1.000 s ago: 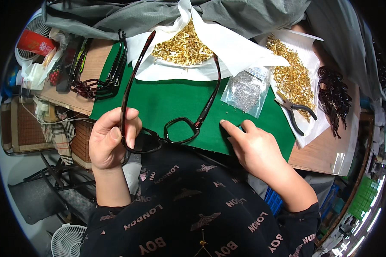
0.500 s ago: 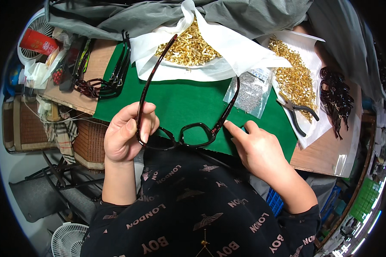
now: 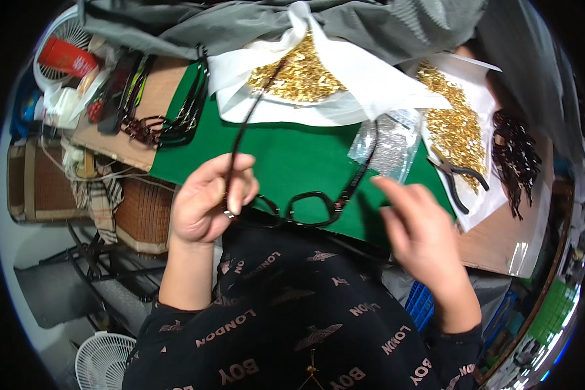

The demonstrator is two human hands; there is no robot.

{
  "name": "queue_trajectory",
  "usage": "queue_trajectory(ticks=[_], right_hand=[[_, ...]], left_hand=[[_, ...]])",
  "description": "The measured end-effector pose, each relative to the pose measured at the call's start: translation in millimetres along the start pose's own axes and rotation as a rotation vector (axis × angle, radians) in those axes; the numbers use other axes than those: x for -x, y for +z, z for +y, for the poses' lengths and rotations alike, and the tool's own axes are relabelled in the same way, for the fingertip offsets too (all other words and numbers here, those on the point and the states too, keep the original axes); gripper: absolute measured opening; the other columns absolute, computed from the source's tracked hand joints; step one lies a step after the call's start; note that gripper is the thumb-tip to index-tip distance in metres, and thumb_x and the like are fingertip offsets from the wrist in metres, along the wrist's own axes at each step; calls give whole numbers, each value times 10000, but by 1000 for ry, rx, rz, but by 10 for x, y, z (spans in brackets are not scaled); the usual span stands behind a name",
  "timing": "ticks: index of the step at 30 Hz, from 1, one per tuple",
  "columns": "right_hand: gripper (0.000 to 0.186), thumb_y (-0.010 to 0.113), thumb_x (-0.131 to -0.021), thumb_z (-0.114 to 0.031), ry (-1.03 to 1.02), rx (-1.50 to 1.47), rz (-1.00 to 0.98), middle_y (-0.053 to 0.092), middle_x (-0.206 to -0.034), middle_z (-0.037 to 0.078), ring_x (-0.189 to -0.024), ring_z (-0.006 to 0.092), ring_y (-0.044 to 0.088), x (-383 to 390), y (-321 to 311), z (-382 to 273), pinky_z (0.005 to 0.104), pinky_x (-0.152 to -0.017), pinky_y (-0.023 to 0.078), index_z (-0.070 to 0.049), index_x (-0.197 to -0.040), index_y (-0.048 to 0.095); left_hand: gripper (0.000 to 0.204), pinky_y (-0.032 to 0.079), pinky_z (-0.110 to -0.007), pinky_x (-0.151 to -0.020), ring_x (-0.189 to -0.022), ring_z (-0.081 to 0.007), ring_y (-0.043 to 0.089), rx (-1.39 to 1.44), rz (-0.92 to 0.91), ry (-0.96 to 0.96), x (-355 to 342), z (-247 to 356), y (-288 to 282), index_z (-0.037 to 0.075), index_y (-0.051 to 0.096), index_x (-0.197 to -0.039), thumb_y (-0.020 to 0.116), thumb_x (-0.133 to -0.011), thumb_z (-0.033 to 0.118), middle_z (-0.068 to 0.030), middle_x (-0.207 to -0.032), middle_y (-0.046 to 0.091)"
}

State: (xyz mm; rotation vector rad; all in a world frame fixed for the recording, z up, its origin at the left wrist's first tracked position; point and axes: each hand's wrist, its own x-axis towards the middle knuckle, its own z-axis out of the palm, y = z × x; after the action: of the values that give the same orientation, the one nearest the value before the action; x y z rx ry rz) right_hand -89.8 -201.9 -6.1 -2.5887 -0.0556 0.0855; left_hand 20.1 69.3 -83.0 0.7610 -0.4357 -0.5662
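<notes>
A dark tortoiseshell eyeglass frame (image 3: 351, 187) is held over the near edge of the green mat (image 3: 292, 146), its two temples unfolded and reaching away from me. The fingers of my left hand (image 3: 205, 198) are closed on it where the left temple meets the front. My right hand (image 3: 426, 227) is off the frame, just to the right of the other temple, slightly blurred, with its fingers apart and nothing visible in them. Past its fingertips lies a clear plastic bag (image 3: 389, 146) of tiny silvery parts, partly behind the temple tip.
Small gold-coloured parts (image 3: 305, 78) are heaped on white cloth at the back, with another gold heap (image 3: 454, 120) at right. Dark-handled pliers (image 3: 458, 185) lie beside that heap. Loose dark temples (image 3: 515, 156) are piled far right; more eyeglass frames (image 3: 192, 120) stand at left.
My right hand has let go of the eyeglass frame and moved right, its fingers spreading. My left hand still grips the frame. The whole view has shifted slightly.
</notes>
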Motion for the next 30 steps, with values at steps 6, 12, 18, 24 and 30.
queue_trajectory(ticks=[6,12,18,24,30], right_hand=[[365,582,-854,-64,-135,-546,-205,620,-999,154,-886,307,602,-156,-84,-228,352,-783,486,-53,-1217,546],[310,601,-846,-68,-227,-667,-170,633,-972,143,-899,325,605,-294,190,-176,378,-780,495,-54,-1151,547],[290,616,-838,-73,-190,-592,-198,635,-969,129,-881,310,612,-337,208,-217,366,-752,503,-53,-1120,551],[254,621,-824,-69,-216,-793,-155,640,-909,130,-821,320,626,-378,297,-180,369,-725,511,-51,-1072,568],[237,639,-777,-80,-309,-285,-56,587,-773,108,-698,294,624,-382,249,-246,369,-590,511,-64,-1006,579]], left_hand=[[439,372,-302,-761,-689,-135,440,398,-144,-184,-113,-577,217,-27,472,-1290,481,-954,256,-15,-690,520],[434,396,-251,-740,-706,-120,506,562,-72,-308,-109,-632,260,-37,448,-1296,474,-963,241,-45,-743,570],[437,430,-255,-726,-752,-145,544,584,-34,-319,-90,-635,233,-44,438,-1296,478,-962,235,-60,-757,574],[429,433,-255,-726,-766,-150,551,583,-22,-334,-100,-613,278,-39,446,-1285,483,-961,241,-61,-753,573],[423,435,-276,-783,-734,-131,552,544,22,-343,-71,-658,200,-26,451,-1286,496,-955,235,-50,-756,575]])
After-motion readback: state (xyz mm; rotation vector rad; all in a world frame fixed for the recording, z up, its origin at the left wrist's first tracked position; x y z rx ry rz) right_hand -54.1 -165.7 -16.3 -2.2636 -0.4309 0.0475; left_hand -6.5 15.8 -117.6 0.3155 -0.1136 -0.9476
